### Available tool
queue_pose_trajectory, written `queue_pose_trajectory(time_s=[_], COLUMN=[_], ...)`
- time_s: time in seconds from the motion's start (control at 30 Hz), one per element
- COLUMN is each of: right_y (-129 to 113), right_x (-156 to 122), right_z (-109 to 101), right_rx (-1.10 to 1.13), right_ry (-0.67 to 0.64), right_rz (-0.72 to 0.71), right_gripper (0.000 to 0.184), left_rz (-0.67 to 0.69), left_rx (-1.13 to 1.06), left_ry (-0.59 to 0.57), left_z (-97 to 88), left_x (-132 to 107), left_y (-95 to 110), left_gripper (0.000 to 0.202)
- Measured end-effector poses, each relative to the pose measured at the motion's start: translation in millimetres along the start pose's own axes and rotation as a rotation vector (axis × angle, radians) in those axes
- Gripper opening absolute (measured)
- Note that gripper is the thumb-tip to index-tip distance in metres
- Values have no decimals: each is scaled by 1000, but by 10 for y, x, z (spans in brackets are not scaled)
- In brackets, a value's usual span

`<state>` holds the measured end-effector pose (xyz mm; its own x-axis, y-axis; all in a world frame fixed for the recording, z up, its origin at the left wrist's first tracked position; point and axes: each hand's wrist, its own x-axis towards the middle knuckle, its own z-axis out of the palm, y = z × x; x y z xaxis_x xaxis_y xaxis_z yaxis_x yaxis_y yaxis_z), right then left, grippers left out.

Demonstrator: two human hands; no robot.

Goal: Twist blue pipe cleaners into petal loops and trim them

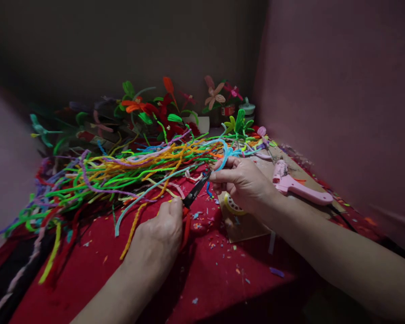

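Note:
My left hand (160, 236) is closed around the red handles of a pair of scissors (196, 191). The dark blades point up and to the right, their tips at the fingers of my right hand (238, 180). That hand pinches a light blue pipe cleaner (227, 155), which curves up above the fingers and looks looped. Whether the blades touch the pipe cleaner is hard to see. To the left lies a big heap of loose pipe cleaners (148, 166) in orange, green, purple and other colours.
A pink glue gun (302, 188) rests on a brown board (249, 230) at the right, near a yellow roll (232, 204). Pipe-cleaner flowers (214, 94) stand along the back wall. Small coloured scraps litter the red cloth (222, 288). A pink wall (340, 99) borders the right side.

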<state>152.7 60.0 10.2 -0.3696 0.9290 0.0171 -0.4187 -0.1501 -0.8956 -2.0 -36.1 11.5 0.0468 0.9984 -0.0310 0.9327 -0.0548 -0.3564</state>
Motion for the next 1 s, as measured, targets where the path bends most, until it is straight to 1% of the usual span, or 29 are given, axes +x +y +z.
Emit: queue_pose_trajectory(time_s=[0.07, 0.2, 0.27, 0.37, 0.53, 0.7, 0.87, 1.0], right_y=[2, -6, -8, -8, -39, -68, -50, -43], right_x=[8, 16, 18, 18, 2, -14, -7, -3], right_z=[-11, -33, -39, -34, 5, 18, 9, 8], right_rx=[-7, -18, -30, -34, -39, -34, -35, -33], right_ry=[-11, -35, -40, -45, -36, -30, -49, -35], right_rz=[-22, -56, -62, -58, -22, -3, -11, 7], right_gripper=[18, 20, 21, 22, 18, 20, 19, 20], left_rz=[4, -28, -50, -27, -4, -16, -52, -46], left_rx=[-44, -140, -157, -164, -159, -120, -136, -148], left_ry=[-17, 29, 27, -17, -105, -83, -97, -102], left_z=[21, 52, 47, 16, -42, -41, -38, -47], left_x=[0, 14, 17, 12, 6, 0, -13, -14], left_y=[-29, -122, -145, -129, -73, -69, -78, -74], left_gripper=[26, 19, 18, 21, 23, 23, 23, 23])
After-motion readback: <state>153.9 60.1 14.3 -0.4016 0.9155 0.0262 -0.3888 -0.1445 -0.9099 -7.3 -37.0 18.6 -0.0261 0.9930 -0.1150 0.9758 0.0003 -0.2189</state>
